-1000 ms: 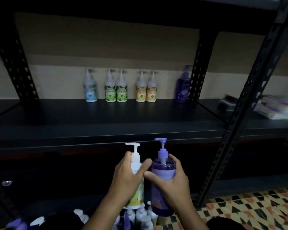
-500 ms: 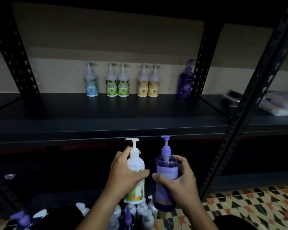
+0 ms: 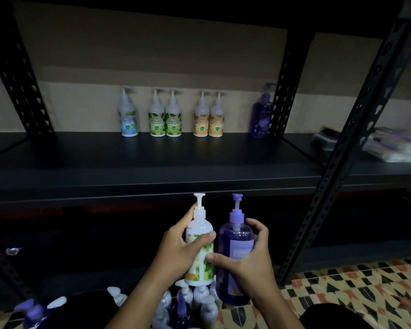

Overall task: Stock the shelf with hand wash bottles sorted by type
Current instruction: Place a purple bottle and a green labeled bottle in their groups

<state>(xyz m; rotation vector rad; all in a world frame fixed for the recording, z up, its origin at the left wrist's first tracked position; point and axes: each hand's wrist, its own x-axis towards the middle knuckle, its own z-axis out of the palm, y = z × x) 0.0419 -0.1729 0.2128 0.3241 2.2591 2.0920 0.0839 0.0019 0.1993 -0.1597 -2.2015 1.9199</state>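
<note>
My left hand [image 3: 179,251] grips a white pump bottle with a green and orange label [image 3: 199,262], held upright below the shelf's front edge. Right beside it, my right hand [image 3: 252,264] grips a purple pump bottle [image 3: 235,243], also upright. The two bottles touch side by side. On the dark shelf [image 3: 152,169], against the back wall, stand a blue-label bottle [image 3: 128,115], two green-label bottles [image 3: 165,116], two orange-label bottles [image 3: 208,116] and one purple bottle [image 3: 261,115] at the right.
Several more white and purple pump bottles [image 3: 188,302] crowd the floor below my hands, with others at the lower left [image 3: 37,309]. Black perforated uprights [image 3: 337,172] frame the shelf. Wrapped packs [image 3: 394,146] lie on the neighbouring shelf at right. Patterned floor tiles [image 3: 354,288] show at lower right.
Both hands with their bottles have risen slightly toward the shelf edge, and the view has shifted closer. The shelf bottles have not moved.
</note>
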